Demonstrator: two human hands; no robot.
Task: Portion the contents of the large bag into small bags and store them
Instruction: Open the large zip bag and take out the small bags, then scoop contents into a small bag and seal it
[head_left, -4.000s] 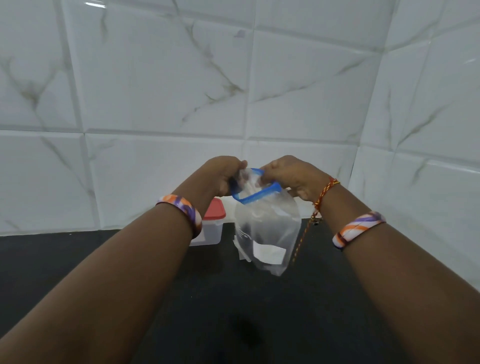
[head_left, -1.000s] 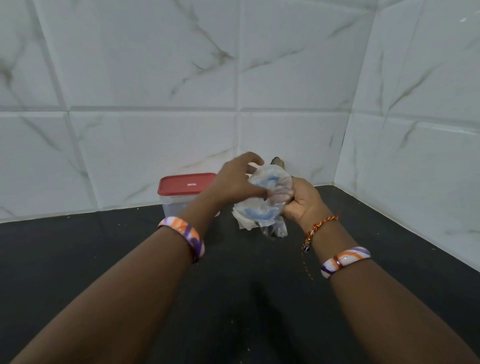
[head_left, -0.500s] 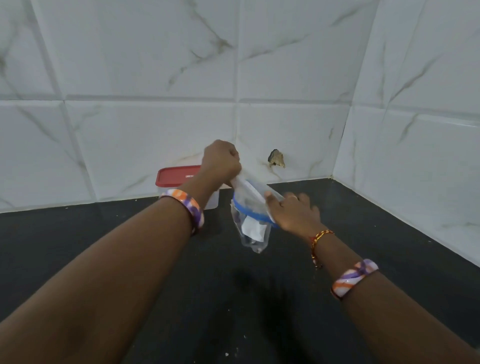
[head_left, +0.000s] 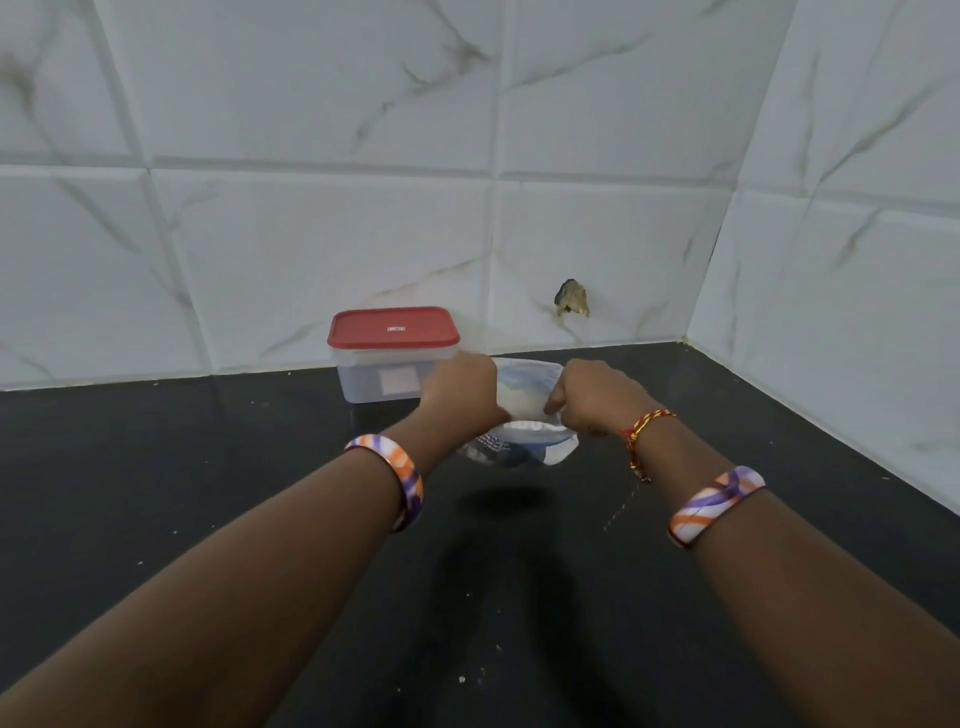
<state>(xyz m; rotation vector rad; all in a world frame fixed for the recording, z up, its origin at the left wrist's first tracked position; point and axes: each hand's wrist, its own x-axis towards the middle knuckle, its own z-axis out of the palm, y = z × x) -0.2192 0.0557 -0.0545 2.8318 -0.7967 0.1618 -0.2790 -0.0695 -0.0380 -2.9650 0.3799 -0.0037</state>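
A clear plastic bag (head_left: 522, 415) with a blue zip strip hangs just right of the frame's centre, held up above the black counter (head_left: 208, 467) with its mouth pulled wide between two fists. The left hand (head_left: 460, 392) is closed on the bag's left rim, the right hand (head_left: 592, 397) pinches the right rim. Each forearm wears an orange, purple and white bangle, and a red and yellow thread circles the right wrist. Just behind the left hand stands a clear container (head_left: 382, 382) with a red lid (head_left: 393, 327), against the white marbled wall tiles (head_left: 311, 234).
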